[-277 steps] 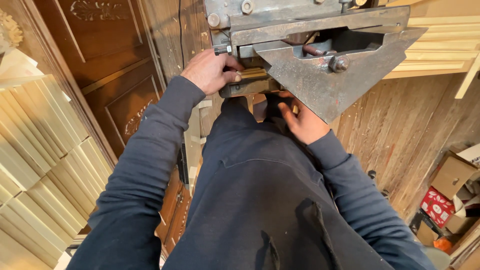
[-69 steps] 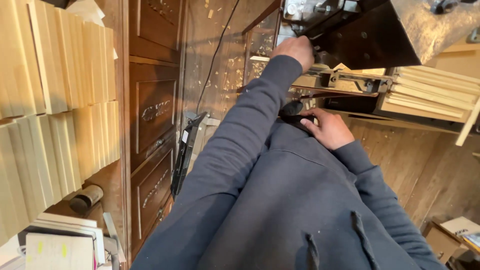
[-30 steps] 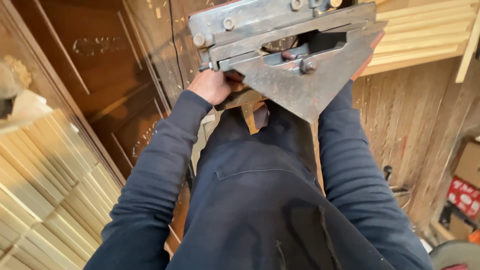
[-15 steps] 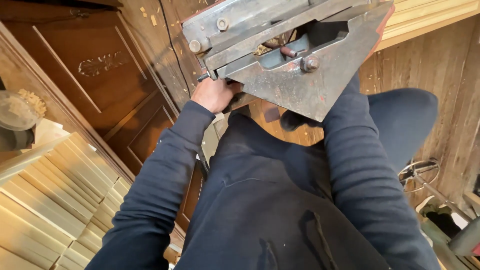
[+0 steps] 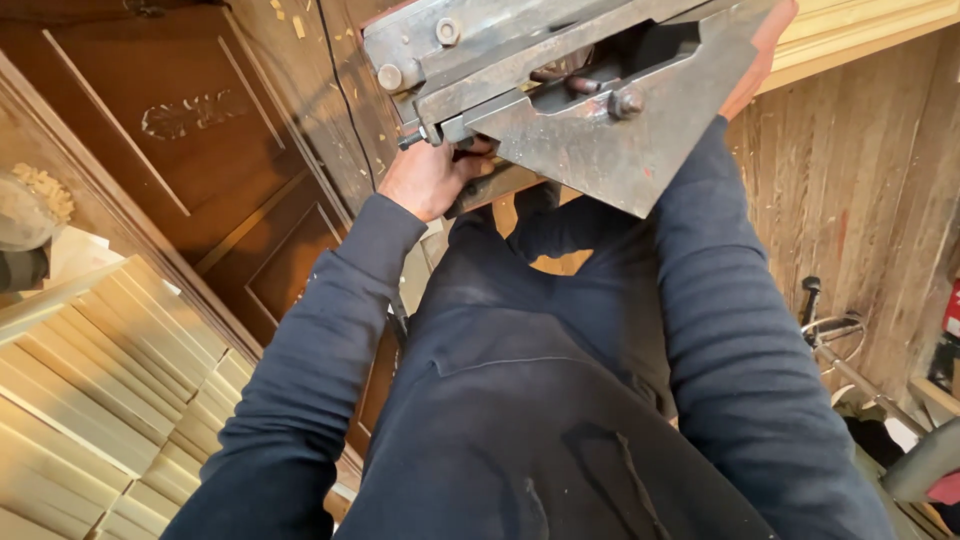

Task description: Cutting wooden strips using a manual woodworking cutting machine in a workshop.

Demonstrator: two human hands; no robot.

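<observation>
Left hand (image 5: 432, 178) grips under the near-left edge of the grey metal machine (image 5: 590, 110), probably to steady it. Right hand's hidden behind the machine's right corner, so can't tell its grip.

L hand (image 5: 432, 178) grips under edge of grey metal machine (image 5: 590, 100); R hand hidden behind it, sleeve (image 5: 720, 300) reaching up. Pale wood strips (image 5: 90, 400) stacked at left.

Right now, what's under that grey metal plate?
Under the grey metal plate, the left hand grips at its lower edge. The right hand is covered by the plate; only its sleeve shows.
</observation>
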